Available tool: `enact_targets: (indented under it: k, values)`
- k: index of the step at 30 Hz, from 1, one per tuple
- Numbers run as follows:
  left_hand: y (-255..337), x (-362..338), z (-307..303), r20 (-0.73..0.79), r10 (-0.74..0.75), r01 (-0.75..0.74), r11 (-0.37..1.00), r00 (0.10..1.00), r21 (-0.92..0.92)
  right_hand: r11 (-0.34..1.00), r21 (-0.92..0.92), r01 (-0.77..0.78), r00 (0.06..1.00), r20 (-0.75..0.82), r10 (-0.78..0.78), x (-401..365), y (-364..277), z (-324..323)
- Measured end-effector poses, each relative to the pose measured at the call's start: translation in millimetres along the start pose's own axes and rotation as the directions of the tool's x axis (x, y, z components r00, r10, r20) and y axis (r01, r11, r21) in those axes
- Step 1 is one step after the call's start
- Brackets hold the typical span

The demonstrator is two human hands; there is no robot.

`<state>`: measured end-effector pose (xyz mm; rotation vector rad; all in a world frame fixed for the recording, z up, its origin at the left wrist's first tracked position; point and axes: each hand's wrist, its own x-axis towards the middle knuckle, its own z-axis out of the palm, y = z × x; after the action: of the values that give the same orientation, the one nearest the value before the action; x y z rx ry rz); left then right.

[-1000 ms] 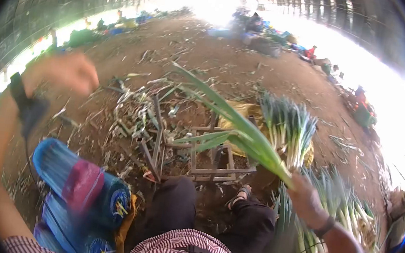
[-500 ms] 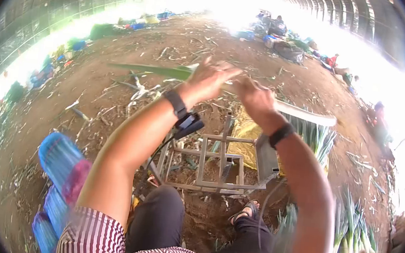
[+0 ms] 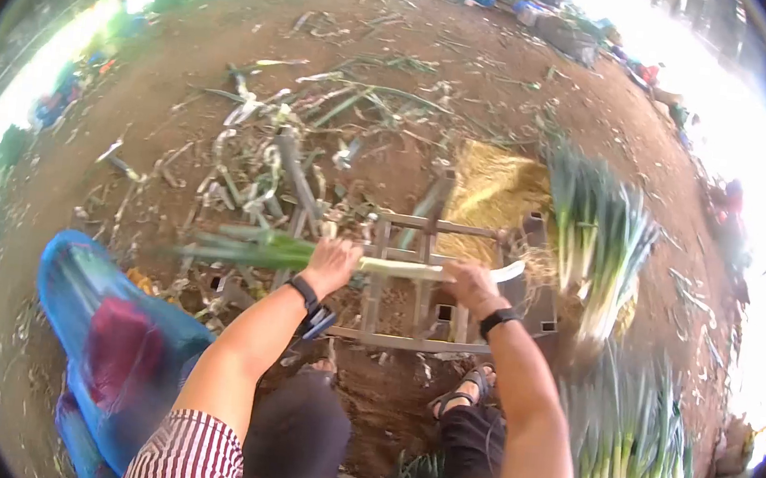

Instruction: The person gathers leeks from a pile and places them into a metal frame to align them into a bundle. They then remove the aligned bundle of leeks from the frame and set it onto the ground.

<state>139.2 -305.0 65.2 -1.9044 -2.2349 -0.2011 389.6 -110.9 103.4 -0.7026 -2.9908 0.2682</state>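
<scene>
A long green onion (image 3: 399,268) lies level across the view, its green leaves to the left and its white root end to the right. My left hand (image 3: 334,266) is closed around it where green turns to white. Nearer the roots, my right hand (image 3: 473,286) grips the white stalk. Both hands are above a metal frame (image 3: 391,339) low over the ground. Just right of my right hand, stringy roots show beside the stalk's white end.
A yellow sheet (image 3: 491,190) lies behind the frame, with green onion bundles (image 3: 594,229) beside it. More onions (image 3: 631,452) lie at lower right. Blue net bags (image 3: 103,322) are at lower left. Leaf scraps (image 3: 259,170) litter the soil, and a sandalled foot (image 3: 465,390) is below the frame.
Both hands have come down and toward me with the onion, and now sit further apart over the frame. The view has tilted down, showing more ground.
</scene>
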Motion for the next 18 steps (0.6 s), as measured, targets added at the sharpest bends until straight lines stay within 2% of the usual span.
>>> enact_targets:
  k: [2, 4, 6, 8, 9, 12, 14, 15, 16, 18]
  values:
    - [19.8, -9.2, 29.2, 0.157, -0.019, 0.037, 0.993, 0.987, -0.115, 0.998, 0.023, -0.055, 0.996, 0.074, 0.054, -15.4, 8.9, 26.1]
    - [32.5, -17.7, 51.7, 0.302, 0.011, 0.023, 0.994, 0.953, -0.111, 0.996, 0.048, -0.08, 0.99, 0.122, 0.074, -28.5, 24.2, 57.7]
    - [38.2, -30.8, 73.1, 0.259, 0.087, -0.053, 0.99, 0.962, -0.134, 0.994, 0.011, -0.113, 0.977, 0.186, 0.109, -37.3, 31.4, 78.9]
    - [43.4, -36.3, 75.0, 0.272, 0.077, -0.018, 0.977, 0.959, -0.212, 0.985, 0.096, -0.145, 0.975, 0.182, 0.126, -50.0, 29.1, 84.7]
    - [42.8, -35.7, 71.5, 0.273, 0.067, 0.001, 0.97, 0.96, -0.241, 0.985, 0.076, -0.152, 0.969, 0.208, 0.133, -54.7, 33.5, 92.1]
    - [41.4, -42.9, 57.6, 0.211, 0.108, -0.066, 0.978, 0.972, -0.197, 0.993, 0.034, -0.117, 0.99, 0.078, 0.114, -69.0, 29.9, 87.1]
    - [38.6, -39.3, 38.9, 0.046, 0.128, -0.11, 0.955, 0.991, -0.275, 0.969, 0.224, -0.101, 0.988, -0.09, 0.123, -69.0, 23.5, 60.5]
    - [38.1, -38.7, 33.6, -0.041, 0.132, -0.138, 0.941, 0.99, -0.309, 0.972, 0.201, -0.124, 0.981, -0.122, 0.15, -68.3, 21.1, 33.7]
    - [40.7, -42.0, 33.0, 0.038, 0.075, -0.055, 0.923, 0.997, -0.382, 0.973, 0.177, -0.15, 0.971, -0.158, 0.179, -67.3, 21.5, 5.6]
    - [52.6, -55.2, 32.5, 0.194, -0.019, 0.116, 0.857, 0.981, -0.502, 0.982, -0.047, -0.183, 0.885, -0.444, 0.143, -68.7, 42.9, -33.9]
